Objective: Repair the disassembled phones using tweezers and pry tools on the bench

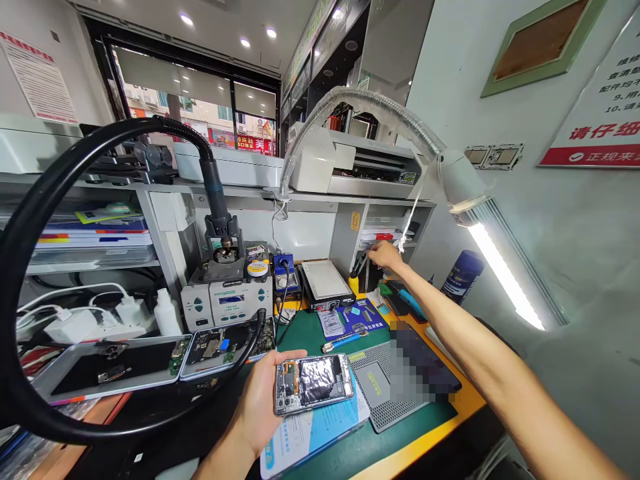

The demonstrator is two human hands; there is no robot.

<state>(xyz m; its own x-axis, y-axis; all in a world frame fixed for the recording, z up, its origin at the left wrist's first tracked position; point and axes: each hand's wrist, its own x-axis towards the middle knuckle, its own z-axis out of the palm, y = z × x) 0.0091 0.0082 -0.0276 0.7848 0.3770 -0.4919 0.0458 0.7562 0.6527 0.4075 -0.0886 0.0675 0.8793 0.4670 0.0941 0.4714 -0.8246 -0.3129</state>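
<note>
My left hand (257,400) is closed around the left side of a smartphone (315,383) with its back cover off. Black film, an orange flex cable and the camera lenses show inside the phone, which is held above a blue-and-white box (320,427). Far off at the back right, my right hand (385,255) is stretched out with its fingers pinched on slim silver tweezers (368,273), pointing down beside a yellow bottle (354,283).
A hot-air station (227,300) stands at the back left, its thick black hose (20,267) looping across the left. A lit lamp (505,267) hangs at right. On the green mat (300,330) lie a blue screwdriver (345,341), a grey perforated pad (375,387) and a dark, partly pixelated device (440,367).
</note>
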